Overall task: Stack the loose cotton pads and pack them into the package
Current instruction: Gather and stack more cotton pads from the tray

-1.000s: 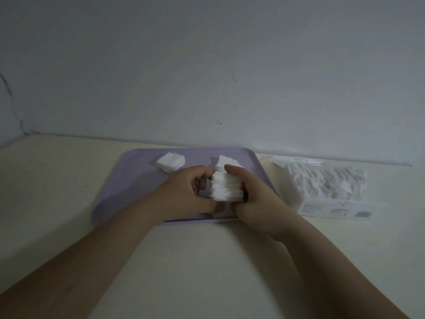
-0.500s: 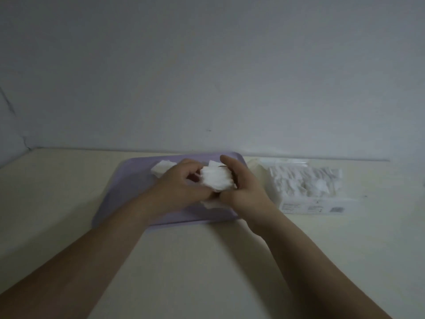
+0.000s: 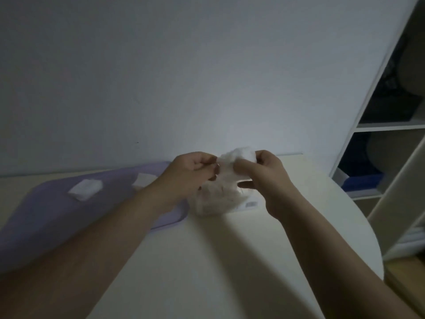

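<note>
My right hand (image 3: 266,173) grips a white stack of cotton pads (image 3: 240,155) just above the clear plastic package (image 3: 216,200), which lies on the table to the right of the tray and holds several pads. My left hand (image 3: 190,173) has its fingers curled at the package's upper edge and seems to pinch the film there; blur hides the exact contact. Two small piles of loose pads, one (image 3: 85,188) and another (image 3: 142,179), lie on the purple tray (image 3: 50,217).
The cream table (image 3: 218,261) has a rounded right edge. A white shelving unit (image 3: 391,125) with dark items stands to the right of it. A plain wall rises directly behind the tray and package.
Both hands have carried the stack of pads rightward off the tray to a spot over the package. The view has swung right, bringing the shelves into sight.
</note>
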`<action>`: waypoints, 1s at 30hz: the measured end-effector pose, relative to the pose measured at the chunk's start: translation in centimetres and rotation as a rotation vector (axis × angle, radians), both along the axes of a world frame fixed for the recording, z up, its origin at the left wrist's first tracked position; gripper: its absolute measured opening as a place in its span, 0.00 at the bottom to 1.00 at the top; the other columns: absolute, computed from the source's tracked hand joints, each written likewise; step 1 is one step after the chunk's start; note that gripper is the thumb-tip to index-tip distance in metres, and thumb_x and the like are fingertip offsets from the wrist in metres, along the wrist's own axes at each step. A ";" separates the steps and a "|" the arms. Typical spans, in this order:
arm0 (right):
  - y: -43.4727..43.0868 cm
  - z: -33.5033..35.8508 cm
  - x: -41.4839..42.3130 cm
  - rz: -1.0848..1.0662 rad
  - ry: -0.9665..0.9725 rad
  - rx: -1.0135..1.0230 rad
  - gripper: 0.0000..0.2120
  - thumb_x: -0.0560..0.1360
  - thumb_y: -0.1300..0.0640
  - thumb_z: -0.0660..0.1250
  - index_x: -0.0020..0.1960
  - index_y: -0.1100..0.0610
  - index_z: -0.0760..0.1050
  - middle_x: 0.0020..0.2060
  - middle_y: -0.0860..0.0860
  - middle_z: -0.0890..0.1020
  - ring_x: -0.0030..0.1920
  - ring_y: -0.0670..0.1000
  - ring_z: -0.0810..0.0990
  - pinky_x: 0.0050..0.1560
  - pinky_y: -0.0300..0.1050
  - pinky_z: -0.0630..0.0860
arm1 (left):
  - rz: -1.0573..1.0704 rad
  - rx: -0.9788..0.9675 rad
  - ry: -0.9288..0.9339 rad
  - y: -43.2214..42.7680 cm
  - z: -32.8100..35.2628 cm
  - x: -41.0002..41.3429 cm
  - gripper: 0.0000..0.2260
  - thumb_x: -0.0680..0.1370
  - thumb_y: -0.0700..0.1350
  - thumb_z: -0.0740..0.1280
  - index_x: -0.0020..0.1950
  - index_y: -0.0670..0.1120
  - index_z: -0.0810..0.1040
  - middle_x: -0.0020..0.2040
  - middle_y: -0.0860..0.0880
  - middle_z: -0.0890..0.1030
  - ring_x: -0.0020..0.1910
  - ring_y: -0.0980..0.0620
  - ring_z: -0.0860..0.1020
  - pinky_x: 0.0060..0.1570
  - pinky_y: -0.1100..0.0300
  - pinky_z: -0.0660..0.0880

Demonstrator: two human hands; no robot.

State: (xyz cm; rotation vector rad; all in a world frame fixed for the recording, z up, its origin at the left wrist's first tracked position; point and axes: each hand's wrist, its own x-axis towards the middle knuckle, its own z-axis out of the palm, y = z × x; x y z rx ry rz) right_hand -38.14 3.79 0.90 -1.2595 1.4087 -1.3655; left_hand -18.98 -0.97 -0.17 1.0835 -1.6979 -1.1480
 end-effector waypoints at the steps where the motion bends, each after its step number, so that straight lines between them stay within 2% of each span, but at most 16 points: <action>1: 0.1 0.2 -1.0 -0.078 0.049 0.012 0.21 0.67 0.52 0.73 0.55 0.64 0.79 0.47 0.56 0.86 0.43 0.55 0.86 0.38 0.46 0.83 | 0.011 -0.057 -0.048 -0.2 -0.1 -1.3 0.04 0.80 0.42 0.71 0.53 0.49 0.84 0.40 0.55 0.87 0.37 0.58 0.81 0.34 0.63 0.74; 2: 0.1 0.1 -1.8 -0.131 0.108 0.029 0.21 0.67 0.51 0.72 0.52 0.67 0.78 0.41 0.55 0.84 0.37 0.54 0.82 0.30 0.44 0.76 | 0.002 -0.154 -0.145 -0.4 -0.2 -2.2 0.04 0.79 0.42 0.71 0.50 0.50 0.84 0.37 0.57 0.85 0.33 0.58 0.79 0.32 0.64 0.74; 4: 0.1 -0.2 -3.0 -0.143 0.189 0.077 0.19 0.68 0.52 0.72 0.41 0.70 0.75 0.34 0.56 0.76 0.32 0.53 0.74 0.24 0.41 0.64 | -0.084 -0.323 -0.421 -0.6 -0.7 -3.7 0.06 0.77 0.43 0.71 0.49 0.53 0.84 0.36 0.58 0.82 0.33 0.56 0.79 0.35 0.64 0.74; 5: 0.1 -0.3 -3.2 -0.132 0.216 0.098 0.16 0.69 0.53 0.72 0.37 0.66 0.75 0.32 0.56 0.74 0.31 0.53 0.72 0.23 0.39 0.62 | -0.124 -0.373 -0.545 -0.7 -0.9 -4.0 0.06 0.76 0.44 0.70 0.50 0.54 0.83 0.37 0.58 0.81 0.34 0.57 0.79 0.37 0.63 0.73; 7: 0.0 -0.7 -3.7 -0.128 0.271 0.119 0.14 0.69 0.52 0.73 0.35 0.61 0.73 0.30 0.56 0.73 0.29 0.53 0.71 0.22 0.37 0.60 | -0.176 -0.391 -0.667 -1.1 -1.4 -4.3 0.03 0.76 0.46 0.69 0.48 0.53 0.82 0.36 0.58 0.78 0.35 0.58 0.76 0.37 0.63 0.71; 9: -0.1 -0.8 -3.9 -0.144 0.308 0.127 0.15 0.69 0.51 0.75 0.36 0.61 0.74 0.29 0.55 0.76 0.26 0.52 0.74 0.20 0.35 0.61 | -0.203 -0.386 -0.695 -1.1 -1.4 -4.3 0.03 0.76 0.46 0.69 0.43 0.52 0.79 0.34 0.56 0.76 0.33 0.57 0.74 0.37 0.62 0.70; 11: -0.2 -0.8 -3.9 -0.154 0.355 0.139 0.16 0.67 0.49 0.77 0.36 0.60 0.76 0.30 0.53 0.79 0.25 0.51 0.76 0.22 0.36 0.65 | -0.235 -0.420 -0.730 -1.2 -1.3 -4.2 0.07 0.77 0.47 0.67 0.40 0.57 0.76 0.38 0.57 0.76 0.36 0.58 0.74 0.41 0.61 0.71; 15: -0.6 -0.8 -3.3 -0.178 0.510 0.186 0.23 0.58 0.39 0.72 0.40 0.58 0.76 0.32 0.51 0.83 0.28 0.53 0.82 0.35 0.51 0.78 | -0.264 -0.434 -0.942 -0.9 -0.7 -4.4 0.14 0.79 0.55 0.64 0.35 0.55 0.69 0.53 0.59 0.71 0.43 0.53 0.75 0.48 0.53 0.74; 18: -0.9 -0.8 -3.1 -0.195 0.625 0.230 0.24 0.60 0.37 0.70 0.45 0.55 0.77 0.34 0.49 0.85 0.35 0.53 0.85 0.43 0.51 0.81 | -0.277 -0.493 -1.142 -0.9 -0.2 -4.8 0.17 0.79 0.63 0.63 0.35 0.56 0.68 0.57 0.58 0.67 0.43 0.53 0.74 0.48 0.55 0.72; 21: -1.4 -0.8 -3.1 -0.208 0.735 0.261 0.22 0.67 0.36 0.69 0.48 0.53 0.75 0.38 0.49 0.84 0.39 0.52 0.85 0.43 0.48 0.79 | -0.259 -0.485 -1.082 -1.2 -0.3 -4.5 0.15 0.78 0.64 0.63 0.45 0.53 0.78 0.58 0.57 0.67 0.45 0.53 0.75 0.52 0.54 0.74; 23: -2.0 -0.8 -3.0 -0.225 0.750 0.275 0.20 0.67 0.38 0.70 0.48 0.53 0.75 0.38 0.49 0.85 0.39 0.53 0.85 0.40 0.45 0.76 | -0.256 -0.447 -1.010 -1.2 -0.5 -4.1 0.15 0.79 0.61 0.64 0.49 0.51 0.81 0.57 0.58 0.68 0.48 0.53 0.76 0.54 0.53 0.75; 27: -3.2 -0.8 -1.9 -0.257 0.804 0.269 0.17 0.68 0.42 0.70 0.47 0.54 0.74 0.40 0.49 0.83 0.38 0.52 0.82 0.36 0.42 0.70 | -0.247 -0.428 -0.940 -1.3 -1.0 -3.5 0.11 0.80 0.58 0.64 0.46 0.53 0.80 0.55 0.59 0.66 0.46 0.55 0.77 0.56 0.54 0.76; 30: -3.6 -1.1 -0.9 -0.194 0.881 0.284 0.18 0.66 0.45 0.74 0.49 0.52 0.72 0.41 0.47 0.80 0.40 0.51 0.81 0.36 0.42 0.70 | -0.233 -0.431 -0.850 -1.7 -1.6 -3.2 0.08 0.79 0.54 0.66 0.45 0.52 0.81 0.54 0.59 0.67 0.46 0.55 0.77 0.55 0.57 0.75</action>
